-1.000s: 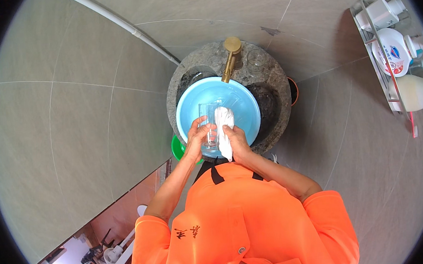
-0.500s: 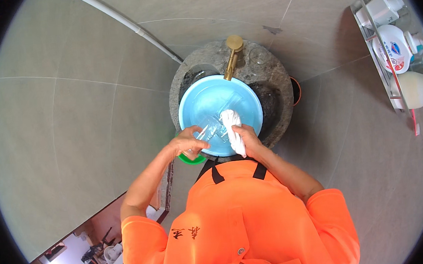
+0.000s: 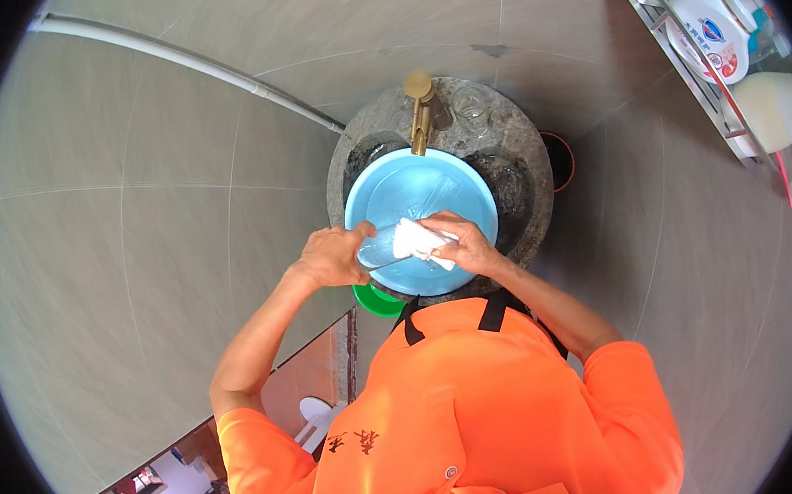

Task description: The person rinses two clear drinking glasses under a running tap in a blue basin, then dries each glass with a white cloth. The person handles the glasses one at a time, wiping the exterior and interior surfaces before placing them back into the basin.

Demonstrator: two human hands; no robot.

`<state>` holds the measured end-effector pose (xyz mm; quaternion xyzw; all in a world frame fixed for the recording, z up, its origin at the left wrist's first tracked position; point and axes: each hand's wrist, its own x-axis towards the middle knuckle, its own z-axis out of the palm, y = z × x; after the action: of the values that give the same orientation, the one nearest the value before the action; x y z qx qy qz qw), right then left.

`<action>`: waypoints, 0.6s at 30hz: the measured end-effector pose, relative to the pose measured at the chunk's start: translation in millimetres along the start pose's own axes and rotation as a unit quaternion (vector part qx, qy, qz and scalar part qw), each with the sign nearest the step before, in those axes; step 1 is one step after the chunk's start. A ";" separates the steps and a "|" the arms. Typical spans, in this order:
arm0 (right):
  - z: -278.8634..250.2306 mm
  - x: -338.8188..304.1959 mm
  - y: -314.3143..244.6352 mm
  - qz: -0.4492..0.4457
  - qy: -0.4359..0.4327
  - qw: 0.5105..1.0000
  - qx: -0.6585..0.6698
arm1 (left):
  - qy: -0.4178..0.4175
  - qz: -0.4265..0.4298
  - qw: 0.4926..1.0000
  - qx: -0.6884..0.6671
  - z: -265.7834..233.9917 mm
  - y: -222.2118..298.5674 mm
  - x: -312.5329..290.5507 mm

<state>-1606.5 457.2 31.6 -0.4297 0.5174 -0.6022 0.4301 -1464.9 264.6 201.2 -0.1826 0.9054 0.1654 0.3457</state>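
Over the light-blue basin [image 3: 476,189], my left hand [image 3: 329,256] is closed round one end of a clear container [image 3: 380,248]; whether it is glass or plastic I cannot tell. My right hand [image 3: 467,242] grips a bunched white cloth [image 3: 408,238], which touches the container's other end. Behind the cloth, a faint see-through shape shows in the basin, too indistinct to name. The basin sits on a round grey stone sink [image 3: 527,128], below a brass-coloured tap [image 3: 419,117].
A green bowl [image 3: 380,301] stands low at the sink's near left. On the right wall, a rack [image 3: 677,67] holds several bottles, with a red toothbrush [image 3: 787,178] hanging from it. A white pipe [image 3: 190,64] runs along the left wall. A dark pot [image 3: 559,160] is right of the sink.
My right hand has brought the cloth left and against the clear container, and the cloth is more crumpled now. My left hand has turned and risen slightly. The whole view has shifted a little.
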 end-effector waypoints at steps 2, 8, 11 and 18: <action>-8.9 6.0 -17.8 -0.043 -0.036 0.997 -0.061 | 0.001 0.039 0.997 -0.062 5.6 -8.9 -0.8; -21.8 11.4 -77.3 -0.049 -0.167 0.946 -0.275 | -0.095 0.058 0.969 -0.223 15.5 -7.8 -1.6; -13.5 10.5 -77.8 -0.151 -0.213 0.878 -0.402 | -0.094 0.094 0.960 -0.244 39.1 -8.6 2.7; -14.8 4.0 -67.3 0.069 -0.009 0.998 -0.011 | -0.178 0.051 0.856 -0.482 42.8 -10.7 -2.5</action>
<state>-1626.8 463.5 97.3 -0.4032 0.5482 -0.5619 0.4704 -1434.2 273.9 170.9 -0.2476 0.6434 0.6282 0.3608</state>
